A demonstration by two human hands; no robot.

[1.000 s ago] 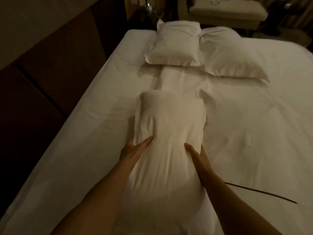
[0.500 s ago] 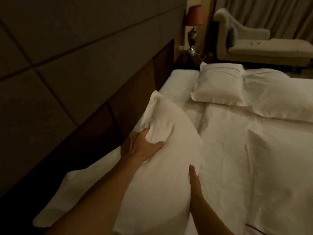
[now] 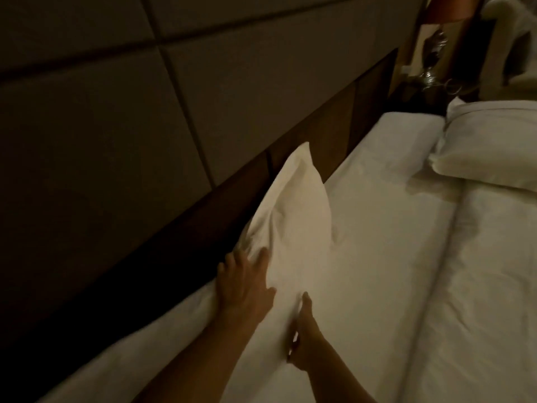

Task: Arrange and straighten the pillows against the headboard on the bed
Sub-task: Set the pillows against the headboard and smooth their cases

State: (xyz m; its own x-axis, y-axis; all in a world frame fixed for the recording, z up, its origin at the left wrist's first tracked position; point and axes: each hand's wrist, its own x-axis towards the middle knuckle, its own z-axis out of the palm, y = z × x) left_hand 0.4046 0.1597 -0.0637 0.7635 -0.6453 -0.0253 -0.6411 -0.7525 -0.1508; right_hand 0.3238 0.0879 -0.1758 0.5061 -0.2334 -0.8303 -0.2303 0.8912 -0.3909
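Note:
A white pillow leans against the dark padded headboard at the bed's left edge, its far corner pointing up. My left hand grips its upper near edge, next to the headboard. My right hand holds its lower near edge, fingers tucked into the fabric. Another white pillow lies flat further along the bed at the right. The white sheet covers the mattress between them.
A folded white duvet runs along the right side of the bed. A lamp with a silver base stands on a dark bedside table beyond the far end. Part of a pale sofa shows at top right.
The pillow went from lying flat in the middle of the bed to being lifted, then set against the headboard. Both hands moved left with it, and my view swung left.

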